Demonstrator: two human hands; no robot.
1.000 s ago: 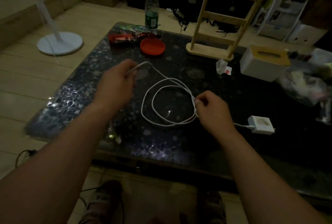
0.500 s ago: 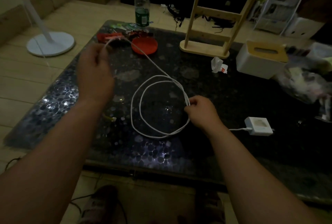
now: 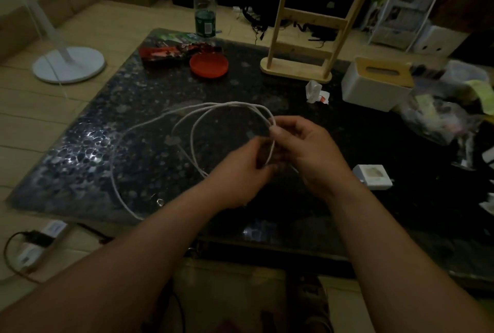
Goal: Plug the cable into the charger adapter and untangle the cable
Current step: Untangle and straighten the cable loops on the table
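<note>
A white cable (image 3: 187, 115) lies in loose loops on the dark speckled table (image 3: 80, 151), one strand trailing to the front left edge. My right hand (image 3: 307, 151) pinches the cable where the loops cross, at the right of the coil. My left hand (image 3: 240, 172) is close beside it, fingers curled at the same strands. The white charger adapter (image 3: 373, 176) sits on the table just right of my right wrist; its cable end is hidden behind that hand.
A red lid (image 3: 209, 64), snack packets (image 3: 163, 53) and a plastic bottle (image 3: 204, 4) stand at the back left. A wooden rack (image 3: 307, 38), a tissue box (image 3: 374, 87) and plastic bags (image 3: 449, 108) crowd the back right. A power strip (image 3: 34, 244) lies on the floor.
My left hand let go of the cable's far end and came right to join my right hand at the crossing. The freed strand now lies slack toward the front left.
</note>
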